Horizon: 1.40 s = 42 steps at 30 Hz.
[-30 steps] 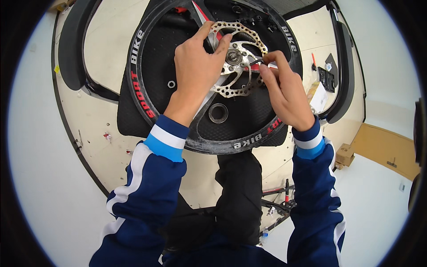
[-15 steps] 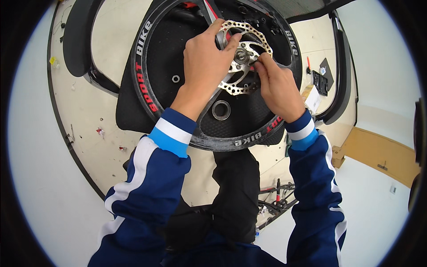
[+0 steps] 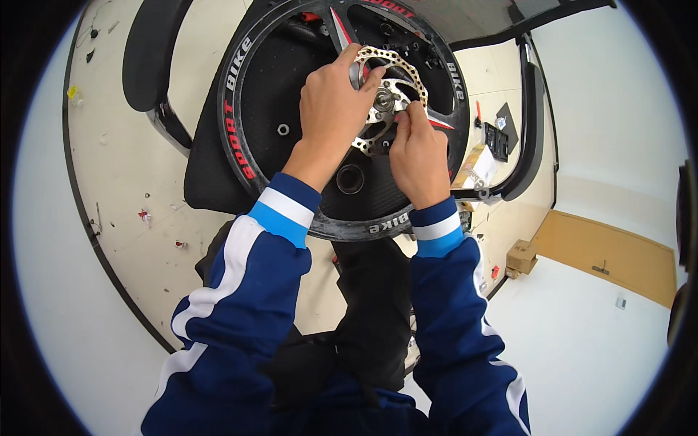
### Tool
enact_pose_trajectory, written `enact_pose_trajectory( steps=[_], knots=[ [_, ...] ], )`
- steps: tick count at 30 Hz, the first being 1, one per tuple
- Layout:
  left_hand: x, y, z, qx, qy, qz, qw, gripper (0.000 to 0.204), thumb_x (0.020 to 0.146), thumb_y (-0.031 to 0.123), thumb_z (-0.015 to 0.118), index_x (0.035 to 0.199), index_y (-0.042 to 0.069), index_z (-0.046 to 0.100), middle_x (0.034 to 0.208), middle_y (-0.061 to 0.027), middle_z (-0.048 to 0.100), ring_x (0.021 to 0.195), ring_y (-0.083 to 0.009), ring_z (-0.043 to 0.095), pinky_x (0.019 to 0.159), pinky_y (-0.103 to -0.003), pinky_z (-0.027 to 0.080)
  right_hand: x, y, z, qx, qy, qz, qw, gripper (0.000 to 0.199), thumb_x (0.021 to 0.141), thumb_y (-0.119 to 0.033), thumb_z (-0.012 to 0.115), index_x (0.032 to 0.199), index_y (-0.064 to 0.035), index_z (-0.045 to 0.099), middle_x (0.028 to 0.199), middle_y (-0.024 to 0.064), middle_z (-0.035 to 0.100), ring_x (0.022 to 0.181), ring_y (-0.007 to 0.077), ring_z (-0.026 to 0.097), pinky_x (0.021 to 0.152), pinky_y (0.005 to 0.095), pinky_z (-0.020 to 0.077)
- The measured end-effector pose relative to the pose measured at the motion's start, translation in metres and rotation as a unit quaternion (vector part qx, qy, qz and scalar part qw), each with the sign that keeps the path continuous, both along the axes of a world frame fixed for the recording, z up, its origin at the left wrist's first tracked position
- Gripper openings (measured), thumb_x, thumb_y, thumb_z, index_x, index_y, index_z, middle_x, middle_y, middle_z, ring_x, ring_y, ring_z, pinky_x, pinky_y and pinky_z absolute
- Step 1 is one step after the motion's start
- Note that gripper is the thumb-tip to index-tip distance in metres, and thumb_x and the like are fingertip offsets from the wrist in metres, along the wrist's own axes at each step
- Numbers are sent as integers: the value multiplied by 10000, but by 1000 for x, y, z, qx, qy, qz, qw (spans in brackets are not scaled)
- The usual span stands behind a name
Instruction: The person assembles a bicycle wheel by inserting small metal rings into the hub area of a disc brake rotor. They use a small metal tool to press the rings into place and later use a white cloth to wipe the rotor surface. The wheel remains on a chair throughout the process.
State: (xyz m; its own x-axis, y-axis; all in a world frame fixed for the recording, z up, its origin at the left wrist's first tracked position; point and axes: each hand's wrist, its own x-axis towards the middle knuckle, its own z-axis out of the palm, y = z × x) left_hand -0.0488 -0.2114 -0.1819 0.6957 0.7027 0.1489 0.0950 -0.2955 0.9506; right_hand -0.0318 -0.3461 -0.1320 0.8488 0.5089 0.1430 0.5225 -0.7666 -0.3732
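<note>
A perforated brake disc [image 3: 389, 98] sits at the hub of a black bicycle wheel [image 3: 254, 131] (red and white lettering on its rim). The left hand [image 3: 331, 109] curls over the disc's upper-left edge, fingers clamping it. The right hand [image 3: 416, 156], just below the hub, pinches something small against the disc.

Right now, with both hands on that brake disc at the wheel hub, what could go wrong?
The left hand grips the drilled brake disc by its rim, so its edge might nick the fingers if it slips. The right hand pinches something small at the hub; if dropped, it could fall through the black wheel. The wheel rests on a chair seat and might shift.
</note>
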Motion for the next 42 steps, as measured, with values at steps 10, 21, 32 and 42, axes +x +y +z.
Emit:
enact_pose_trajectory(
  steps=[10,21,32,42],
  knots=[
    [1,-2,-4,22,5,7,1000,509,892,366,739,1258,19,674,922,-251,725,853,-417,722,740,-461,593,-8,5,-5,-31,-45,-12,998,90,1019,-105,526,988,-21,535,717,274,628,673,489,620,552,559,426],
    [0,-1,0,-3,22,-4,1000,541,892,418,735,1251,18,676,917,-271,719,881,-438,709,782,-462,577,15,-17,-5,-56,-53,107,991,88,1005,-114,544,990,-53,482,639,270,593,634,493,606,546,579,440],
    [-1,0,-2,25,13,-5,1000,533,890,418,740,1234,15,684,858,-260,715,808,-427,712,727,-455,578,5,-34,15,-59,-46,140,987,164,980,-67,610,1110,13,551,811,235,670,708,425,651,618,447,489],
    [2,-2,-6,36,-13,17,999,497,872,380,778,1195,10,701,818,-259,712,775,-411,726,675,-411,577,24,-56,8,-3,33,76,997,666,884,-294,793,1373,27,475,1140,212,632,865,344,682,711,392,556]
  ],
)
